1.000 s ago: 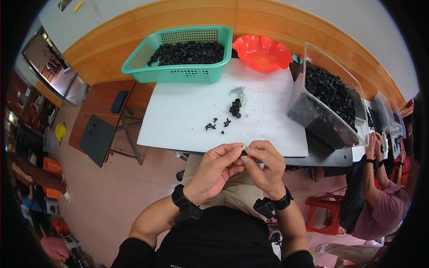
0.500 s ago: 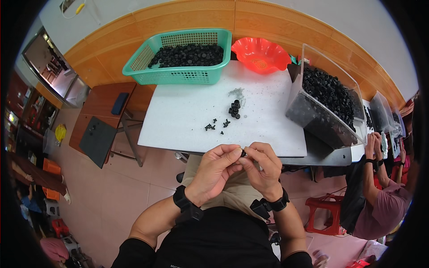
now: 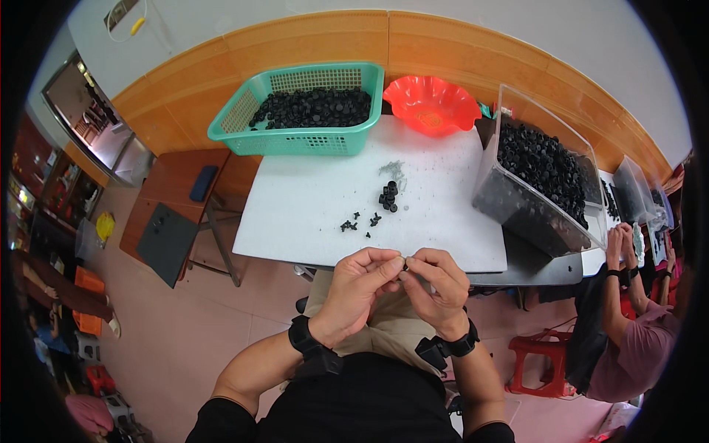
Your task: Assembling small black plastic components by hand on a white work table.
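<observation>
Just in front of the table's near edge, my left hand and my right hand meet at the fingertips. Both pinch a small black part, mostly covered by the fingers. Beyond them, on the white foam sheet, lies a pile of black cylindrical parts. Nearer to me are scattered tiny black pronged pieces. Behind the cylinders is a small heap of clear bits, too fine to make out.
A green basket of black parts and a red scalloped bowl stand at the back. To the right a clear bin full of black parts leans tilted. A brown folding table is at left. Another person's hands work at far right.
The view has tilted, so the table and its contents sit slightly lower in the picture. My hands stay together, still pinching the small black part.
</observation>
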